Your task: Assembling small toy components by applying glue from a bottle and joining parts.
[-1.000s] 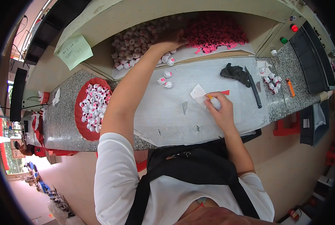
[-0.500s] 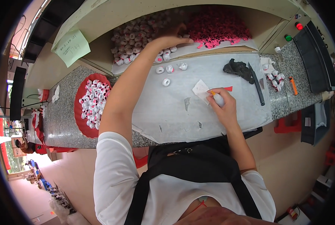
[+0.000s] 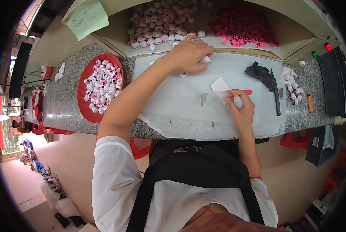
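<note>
My left hand is above the far part of the white sheet, back upward and fingers curled. A small white piece shows between its thumb and fingers, which partly hide it. Similar pieces lie by that hand, one a white ring-shaped piece just below it. My right hand is closed around a small white squeeze bottle with a yellow tip, held near the sheet. Beside its fingertips are a white paper scrap and a red strip.
A shelf box behind holds heaped white pieces and small pink parts. A red scalloped tray of white-and-pink pieces stands left. At right lie black crumpled material, a dark pen-like tool and an orange lighter-like object.
My left hand has come back from inside the shelf box to above the sheet, over the pieces there. My right hand keeps its hold on the bottle. The whole view has shifted.
</note>
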A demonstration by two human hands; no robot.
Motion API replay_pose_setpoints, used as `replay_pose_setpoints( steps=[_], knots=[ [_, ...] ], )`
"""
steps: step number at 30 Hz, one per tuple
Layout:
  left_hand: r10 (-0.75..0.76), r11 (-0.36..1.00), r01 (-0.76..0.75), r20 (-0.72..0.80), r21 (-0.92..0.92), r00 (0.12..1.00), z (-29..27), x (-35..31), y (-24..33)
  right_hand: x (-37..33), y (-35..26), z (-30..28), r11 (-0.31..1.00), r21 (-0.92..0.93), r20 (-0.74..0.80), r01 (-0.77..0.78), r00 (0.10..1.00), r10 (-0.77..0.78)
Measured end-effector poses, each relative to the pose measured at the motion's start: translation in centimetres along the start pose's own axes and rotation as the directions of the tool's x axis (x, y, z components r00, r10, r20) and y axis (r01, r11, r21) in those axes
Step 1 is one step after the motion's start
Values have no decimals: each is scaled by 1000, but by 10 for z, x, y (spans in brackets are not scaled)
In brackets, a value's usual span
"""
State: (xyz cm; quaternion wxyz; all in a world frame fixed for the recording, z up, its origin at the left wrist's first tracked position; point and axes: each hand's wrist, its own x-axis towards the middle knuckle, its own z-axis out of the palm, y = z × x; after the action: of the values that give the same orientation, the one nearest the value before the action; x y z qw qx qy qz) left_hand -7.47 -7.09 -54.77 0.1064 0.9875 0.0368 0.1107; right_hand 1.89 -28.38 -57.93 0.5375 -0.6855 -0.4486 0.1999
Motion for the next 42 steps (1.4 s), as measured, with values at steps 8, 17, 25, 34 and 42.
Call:
replay_pose_setpoints(
  steps=[8, 17, 25, 34, 42],
  knots=[
    [-485, 845, 521, -234, 123, 843, 19, -75, 37, -1, 6, -1, 1000, -3, -12, 16, 1000, -16],
    [-421, 894, 444, -230, 60, 878, 18, -70, 38, -17, -22, 12, 989, 15, 143, 147, 979, -147],
    [-124, 883, 174, 142, -435, 982, 3, -111, 91, -12, -13, 13, 993, 115, 81, -31, 997, 21],
    [-632, -248, -13, 151, -969, 760, 4, -86, 96, -8, -31, -5, 887, 459, 2, -44, 999, 48],
    [-631, -493, -302, 96, -816, 770, 21, -83, 108, -5, -45, -12, 784, 619, -89, 43, 996, 15]
  ],
)
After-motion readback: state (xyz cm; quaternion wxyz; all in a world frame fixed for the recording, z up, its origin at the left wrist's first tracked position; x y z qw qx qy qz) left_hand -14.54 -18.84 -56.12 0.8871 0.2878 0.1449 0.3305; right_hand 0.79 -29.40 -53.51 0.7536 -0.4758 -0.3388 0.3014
